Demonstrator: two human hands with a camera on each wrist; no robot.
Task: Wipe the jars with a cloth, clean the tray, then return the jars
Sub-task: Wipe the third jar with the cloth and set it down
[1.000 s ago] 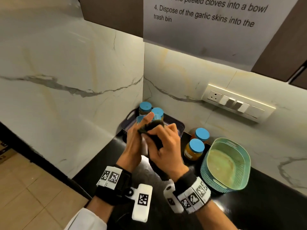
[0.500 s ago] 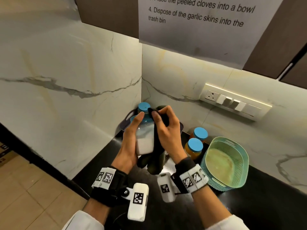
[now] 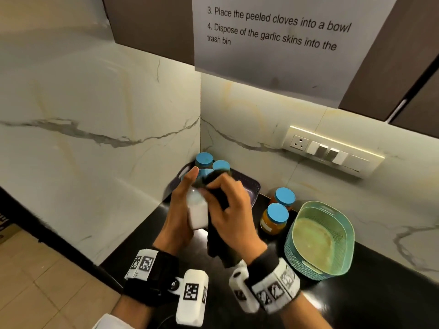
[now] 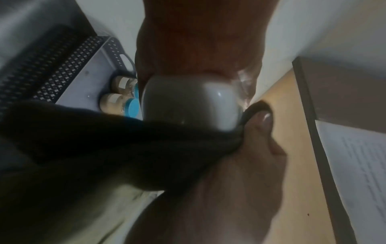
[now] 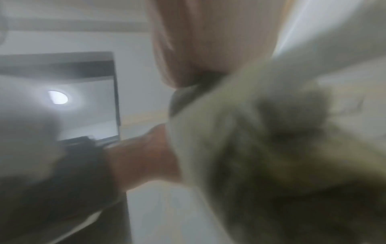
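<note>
Head view: our left hand gripped a clear jar of white powder, held up over the black counter in front of the dark tray. Our right hand clutched the dark cloth against the jar's right side and top; the cloth's tail hung below. Two blue-lidded jars stood in the tray's back corner. Two orange-filled jars sat on the counter right of the tray, just beside a teal basket.

Left wrist view added the held jar's underside, the cloth wrapped across it with a right thumb pressing it, and the tray's perforated wall.

Right wrist view was blurred; only the cloth and the left wrist strap read.
</note>
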